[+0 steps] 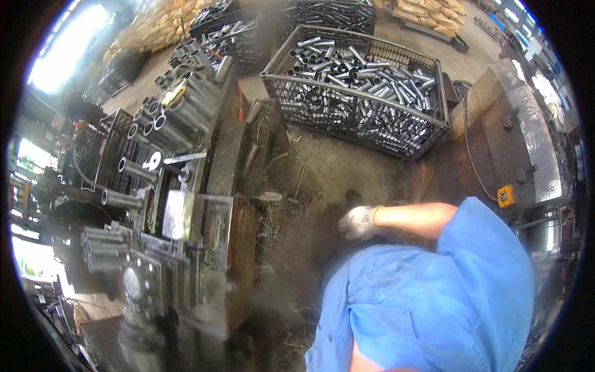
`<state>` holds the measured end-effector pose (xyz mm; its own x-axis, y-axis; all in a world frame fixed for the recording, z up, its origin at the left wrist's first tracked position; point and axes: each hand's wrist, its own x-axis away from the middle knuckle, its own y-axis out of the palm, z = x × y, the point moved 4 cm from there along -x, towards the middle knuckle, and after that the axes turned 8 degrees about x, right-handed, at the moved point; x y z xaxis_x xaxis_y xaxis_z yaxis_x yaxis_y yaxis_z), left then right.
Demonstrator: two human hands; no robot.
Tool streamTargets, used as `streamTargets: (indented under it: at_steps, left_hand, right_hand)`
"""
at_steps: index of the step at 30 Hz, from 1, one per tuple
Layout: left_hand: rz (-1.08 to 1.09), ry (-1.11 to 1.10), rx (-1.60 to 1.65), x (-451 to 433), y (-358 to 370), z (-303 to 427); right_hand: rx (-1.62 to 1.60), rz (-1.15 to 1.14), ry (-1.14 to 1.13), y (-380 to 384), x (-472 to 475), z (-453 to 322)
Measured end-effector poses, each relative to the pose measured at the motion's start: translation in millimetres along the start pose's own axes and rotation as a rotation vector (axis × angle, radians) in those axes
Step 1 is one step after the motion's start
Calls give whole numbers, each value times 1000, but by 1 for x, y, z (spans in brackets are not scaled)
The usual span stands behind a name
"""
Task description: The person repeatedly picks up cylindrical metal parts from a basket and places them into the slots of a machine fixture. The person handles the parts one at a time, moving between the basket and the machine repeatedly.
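Observation:
My right hand (360, 222) wears a pale knitted glove with a yellow cuff edge and hangs in front of my blue work shirt (418, 297). Its fingers look curled, and whether anything lies in the palm is hidden. Below it is the dark, stained floor (302, 242). My left hand is out of view; only bare skin shows by the shirt at the bottom edge. To the left stands an oily metalworking machine (218, 162). Several steel tubes (172, 125) lie on its upper part, with a yellow-and-white glove or cloth (173, 95) on them. More tubes (104, 246) lie lower down.
A metal mesh bin (353, 93) full of short shiny tubes stands beyond my hand. At right is a brown machine housing (492, 125) with a cable and a yellow switch box (505, 196). Yellowish sacks (432, 16) and further tube bins (325, 18) are behind.

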<state>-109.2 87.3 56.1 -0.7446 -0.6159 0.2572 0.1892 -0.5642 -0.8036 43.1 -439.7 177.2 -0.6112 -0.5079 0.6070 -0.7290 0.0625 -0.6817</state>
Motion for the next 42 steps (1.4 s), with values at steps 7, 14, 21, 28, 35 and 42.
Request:
streamTargets:
  at_steps: [7,14,21,28,35,42]
  left_hand:
    - [-522,-29,373,22,151,194]
    - [-803,411,184,15,367,556]
    - [-650,1104,37,-8,535,873]
    - [-628,1294,-214,-60,673,933]
    - [-678,951,-283,-68,684,930]
    - [-1253,-644,786,-90,790,1011]
  right_hand:
    - [-267,204,142,-88,-11,158]
    - [-336,761,321,-280,-32,454]
    - [-67,245,775,-321,-213,787]
    - [444,483,816,-342,-374,971]
    - [483,88,715,-340,-436,1011]
    - [-1326,135,528,-313,-292,915]
